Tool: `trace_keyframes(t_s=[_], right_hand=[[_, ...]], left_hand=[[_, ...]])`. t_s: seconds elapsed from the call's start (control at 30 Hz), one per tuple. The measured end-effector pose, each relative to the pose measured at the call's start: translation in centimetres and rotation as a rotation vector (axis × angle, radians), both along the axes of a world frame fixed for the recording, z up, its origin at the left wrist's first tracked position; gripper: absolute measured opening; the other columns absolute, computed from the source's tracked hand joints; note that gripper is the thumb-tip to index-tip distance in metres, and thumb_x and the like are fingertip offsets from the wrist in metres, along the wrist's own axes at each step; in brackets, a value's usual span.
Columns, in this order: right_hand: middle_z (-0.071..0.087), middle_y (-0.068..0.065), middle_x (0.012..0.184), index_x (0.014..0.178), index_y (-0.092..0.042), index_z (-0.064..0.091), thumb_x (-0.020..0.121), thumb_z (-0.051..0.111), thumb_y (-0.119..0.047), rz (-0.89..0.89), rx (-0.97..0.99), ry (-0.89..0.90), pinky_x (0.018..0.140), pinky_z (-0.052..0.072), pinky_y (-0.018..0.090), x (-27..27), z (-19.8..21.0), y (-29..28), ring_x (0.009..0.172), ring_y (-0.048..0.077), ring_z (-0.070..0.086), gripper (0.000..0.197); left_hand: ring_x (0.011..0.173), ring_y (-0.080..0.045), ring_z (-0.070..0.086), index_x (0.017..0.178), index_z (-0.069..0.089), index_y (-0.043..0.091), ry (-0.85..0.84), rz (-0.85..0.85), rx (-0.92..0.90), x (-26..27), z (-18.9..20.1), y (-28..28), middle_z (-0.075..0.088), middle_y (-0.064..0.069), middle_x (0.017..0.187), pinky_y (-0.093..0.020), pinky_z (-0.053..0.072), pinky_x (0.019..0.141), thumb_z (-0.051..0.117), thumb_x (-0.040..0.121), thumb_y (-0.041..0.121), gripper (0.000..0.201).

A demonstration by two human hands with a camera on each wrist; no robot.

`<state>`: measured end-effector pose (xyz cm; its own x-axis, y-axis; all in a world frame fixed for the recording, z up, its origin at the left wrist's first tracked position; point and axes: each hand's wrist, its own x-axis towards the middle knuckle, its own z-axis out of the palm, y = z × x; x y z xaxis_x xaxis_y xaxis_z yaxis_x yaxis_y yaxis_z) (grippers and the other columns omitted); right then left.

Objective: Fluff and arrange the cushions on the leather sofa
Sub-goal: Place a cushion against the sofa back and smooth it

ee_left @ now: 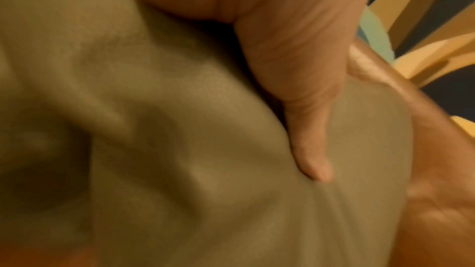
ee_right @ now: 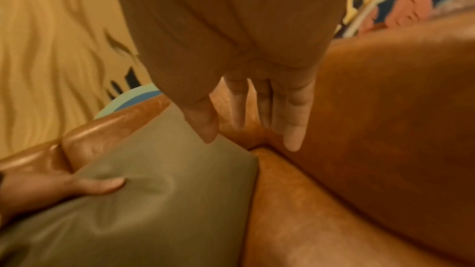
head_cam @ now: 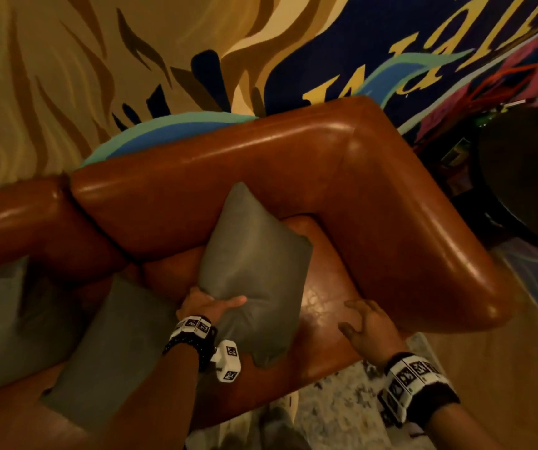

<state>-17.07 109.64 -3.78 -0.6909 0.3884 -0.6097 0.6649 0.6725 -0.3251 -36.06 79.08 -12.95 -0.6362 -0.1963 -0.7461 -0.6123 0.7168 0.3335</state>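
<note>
Left hand (head_cam: pixel 207 303) gripping grey cushion (head_cam: pixel 254 267) by its near left edge, thumb pressed into fabric; cushion tilted on sofa (head_cam: pixel 374 196) seat, far corner touching backrest at 12 o'clock; right hand (head_cam: pixel 369 329) spread, holding nothing, hovering at 3 o'clock of cushion. Advised: bring right hand to opposite edge; squeeze inward from both sides to plump; stand upright in corner; avoid one-handed drag, likely to crease filling.

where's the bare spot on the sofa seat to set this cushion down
Bare seat leather lies between the held cushion and the armrest, under the right hand. Left of the left hand it is crowded: another cushion.
</note>
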Motion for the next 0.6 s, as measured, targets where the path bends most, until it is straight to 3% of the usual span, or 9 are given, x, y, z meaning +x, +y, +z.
trace_keyframes(t_s=[0.17, 0.27, 0.4, 0.47, 0.53, 0.6], right_hand=[[0.051, 0.003, 0.156, 0.146, -0.024, 0.056, 0.097, 0.072, -0.040, -0.081, -0.099, -0.001, 0.111, 0.037, 0.025, -1.4, -0.5, -1.8, 0.140, 0.021, 0.052, 0.053], [0.052, 0.003, 0.154, 0.146, -0.024, 0.056, 0.097, 0.072, -0.045, -0.126, -0.137, -0.002, 0.111, 0.038, 0.026, -2.1, -0.3, -2.4, 0.139, 0.022, 0.053, 0.056], [0.057, 0.005, 0.152, 0.150, -0.026, 0.052, 0.091, 0.068, -0.064, -0.309, -0.203, 0.016, 0.112, 0.042, 0.035, -2.4, 0.0, -1.9, 0.136, 0.026, 0.056, 0.072], [0.054, 0.005, 0.156, 0.154, -0.027, 0.047, 0.088, 0.064, -0.073, -0.402, -0.240, 0.070, 0.119, 0.039, 0.044, -2.5, 0.9, -1.7, 0.141, 0.029, 0.053, 0.083], [0.052, 0.003, 0.157, 0.156, -0.026, 0.044, 0.087, 0.067, -0.073, -0.473, -0.283, 0.181, 0.121, 0.038, 0.045, -2.9, 2.5, -1.7, 0.143, 0.029, 0.050, 0.087], [0.049, -0.002, 0.159, 0.158, -0.028, 0.041, 0.069, 0.067, -0.089, -0.503, -0.315, 0.289, 0.120, 0.039, 0.041, -3.9, 4.6, -1.8, 0.144, 0.025, 0.049, 0.111]], left_hand=[[0.123, -0.038, 0.065, 0.142, 0.054, 0.016, 0.056, -0.037, 0.123, 4.4, 0.4, 3.0, 0.065, -0.013, 0.138, -0.049, 0.056, 0.104, 0.096, 0.038, 0.071, 0.125], [0.117, -0.034, 0.070, 0.129, 0.068, 0.012, 0.076, -0.024, 0.212, 6.1, 0.8, 4.2, 0.073, -0.011, 0.126, -0.043, 0.057, 0.103, 0.101, 0.049, 0.057, 0.098], [0.095, -0.021, 0.079, 0.105, 0.080, 0.011, 0.053, 0.085, 0.458, 5.8, 3.8, 3.0, 0.082, -0.003, 0.102, -0.044, 0.062, 0.094, 0.104, 0.052, 0.038, 0.064], [0.097, -0.023, 0.079, 0.102, 0.080, 0.012, 0.022, 0.111, 0.550, 5.6, 6.1, 1.3, 0.083, -0.003, 0.101, -0.041, 0.062, 0.089, 0.102, 0.061, 0.025, 0.049], [0.098, -0.026, 0.079, 0.102, 0.079, 0.010, 0.003, 0.118, 0.604, 5.4, 8.2, -0.9, 0.083, -0.006, 0.101, -0.038, 0.060, 0.085, 0.102, 0.054, 0.028, 0.057], [0.096, -0.024, 0.080, 0.104, 0.078, 0.007, -0.027, 0.090, 0.640, 5.2, 9.7, -3.2, 0.083, -0.007, 0.100, -0.037, 0.059, 0.084, 0.108, 0.028, 0.046, 0.091]])
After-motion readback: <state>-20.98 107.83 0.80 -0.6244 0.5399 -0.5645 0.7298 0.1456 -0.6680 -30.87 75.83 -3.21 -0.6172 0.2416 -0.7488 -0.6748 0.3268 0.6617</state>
